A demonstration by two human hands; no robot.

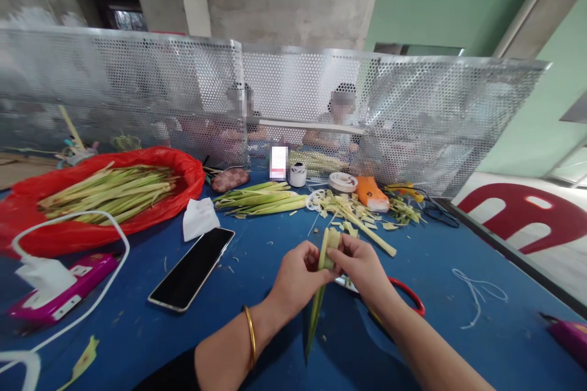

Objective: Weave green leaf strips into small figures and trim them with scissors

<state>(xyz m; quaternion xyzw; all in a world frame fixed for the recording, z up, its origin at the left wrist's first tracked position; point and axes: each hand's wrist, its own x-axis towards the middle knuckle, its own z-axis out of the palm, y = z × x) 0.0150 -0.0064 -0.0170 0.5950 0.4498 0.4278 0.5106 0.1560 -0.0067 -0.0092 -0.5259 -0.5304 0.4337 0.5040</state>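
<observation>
A long pale-green leaf strip [315, 308] is held between both hands above the blue table. At its top it is bent over, and its darker pointed end hangs down toward me. My left hand [298, 275], with a gold bangle [250, 336] at the wrist, pinches the strip from the left side. From the right, my right hand [360, 263] grips the bent top between thumb and fingers. Below the right hand lie red-handled scissors [415, 298], partly hidden by the hand and forearm.
A red plastic bag [192, 174] of leaf strips stands left, near a phone [192, 269], tissue [200, 220] and purple power strip [64, 293]. Ahead lie a leaf bundle [261, 198], scraps [342, 208] and a tape roll [342, 182]. Behind a perforated metal screen [302, 82] sit two people.
</observation>
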